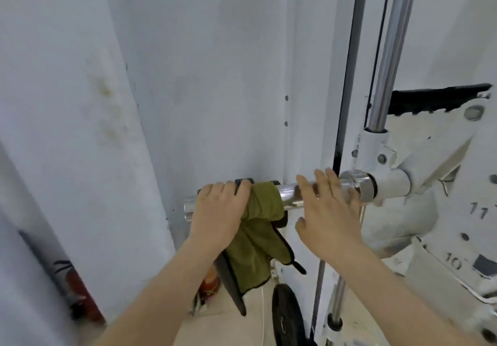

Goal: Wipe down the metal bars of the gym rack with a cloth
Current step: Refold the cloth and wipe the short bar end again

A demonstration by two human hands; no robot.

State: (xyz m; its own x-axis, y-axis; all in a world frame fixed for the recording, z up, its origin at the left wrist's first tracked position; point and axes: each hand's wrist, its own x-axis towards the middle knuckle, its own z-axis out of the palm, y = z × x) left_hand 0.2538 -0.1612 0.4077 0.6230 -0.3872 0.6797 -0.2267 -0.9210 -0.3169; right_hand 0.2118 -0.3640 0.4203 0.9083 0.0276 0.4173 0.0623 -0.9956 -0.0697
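Observation:
A short chrome bar [289, 195] sticks out leftward from the white gym rack [419, 211]. An olive-green cloth [265, 206] with a dark edge is draped over the bar and hangs below it. My left hand [217, 211] grips the bar over the left part of the cloth, fingers curled across the top. My right hand [326, 208] is spread with straight fingers over the bar's right end, near its chrome collar [360, 184]; I cannot tell whether it touches the bar.
A white wall stands close behind the bar. An upright chrome rod [390, 50] rises on the rack at right. A black weight plate [286, 316] leans on the floor below. A red fire extinguisher [80, 297] stands at the lower left.

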